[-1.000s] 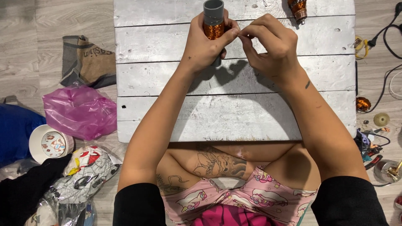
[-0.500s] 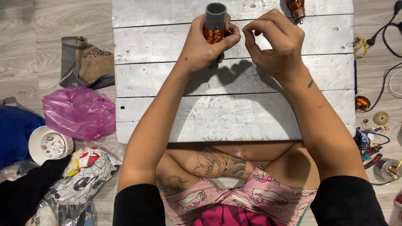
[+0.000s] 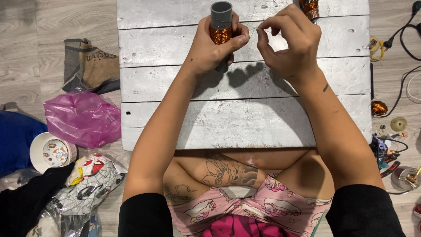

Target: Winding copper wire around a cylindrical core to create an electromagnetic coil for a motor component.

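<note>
My left hand (image 3: 215,48) grips a grey tube (image 3: 221,13) wound with a band of copper wire (image 3: 220,34), held upright over the far part of a white plank board (image 3: 245,114). My right hand (image 3: 289,37) is just right of the tube, its thumb and forefinger pinching a thin strand of wire that runs from the coil. A second copper coil (image 3: 310,8) lies on the board beyond my right hand, partly cut off by the frame's top edge.
Left of the board lie a grey-brown cloth bag (image 3: 90,66), a pink plastic bag (image 3: 83,118), a white bowl (image 3: 50,151) and printed wrappers (image 3: 90,180). On the right are cables (image 3: 403,35), a small copper coil (image 3: 379,108), a disc (image 3: 398,124) and pliers (image 3: 388,160).
My right hand has drawn a little to the right, away from the tube, pulling the thin wire out. The left hand keeps the tube in about the same place.
</note>
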